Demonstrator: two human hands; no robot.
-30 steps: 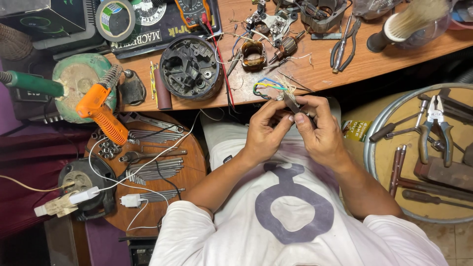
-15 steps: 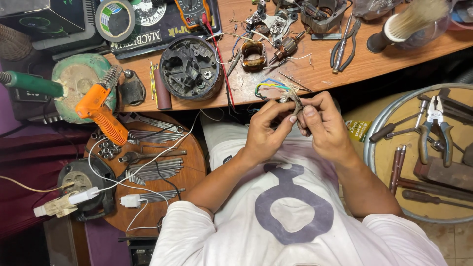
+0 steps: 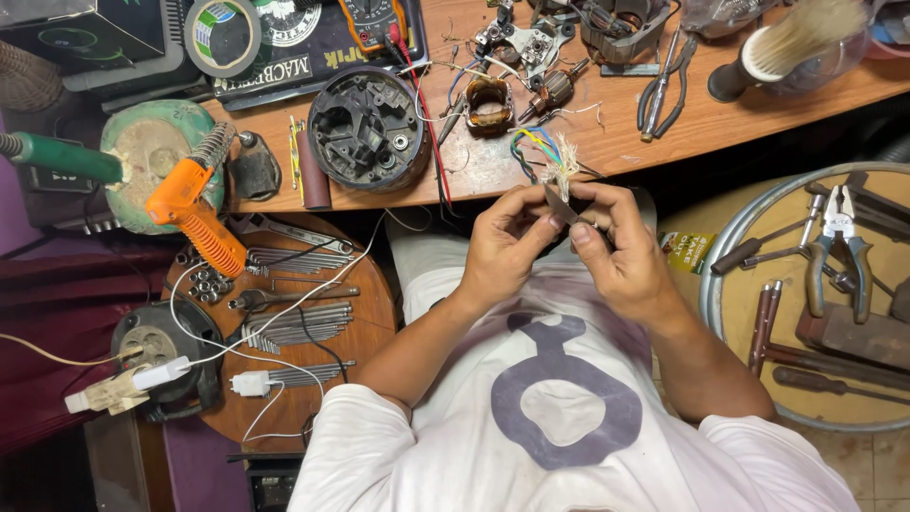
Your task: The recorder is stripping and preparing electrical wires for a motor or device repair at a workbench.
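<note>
Both my hands are raised in front of my chest, just below the wooden bench edge (image 3: 607, 161). Between them is a small dark flat part (image 3: 561, 204) joined to a bundle of coloured wires (image 3: 542, 152) with frayed pale ends. My left hand (image 3: 502, 248) pinches the part's left side with thumb and fingertips. On the part's right side, my right hand (image 3: 626, 258) grips it with thumb and forefinger. The wires curve up from my fingers onto the bench top.
On the bench lie a black round motor housing (image 3: 368, 128), a stator (image 3: 489, 102), an armature (image 3: 555, 90), pliers (image 3: 664, 90) and a brush (image 3: 787, 47). An orange soldering gun (image 3: 194, 213) stands left, over a round stool with hex keys (image 3: 294, 322). A round tool tray (image 3: 730, 284) sits right.
My fingers have shifted slightly on the small part, turning it a little. Both hands stay in the same place; nothing on the bench has moved.
</note>
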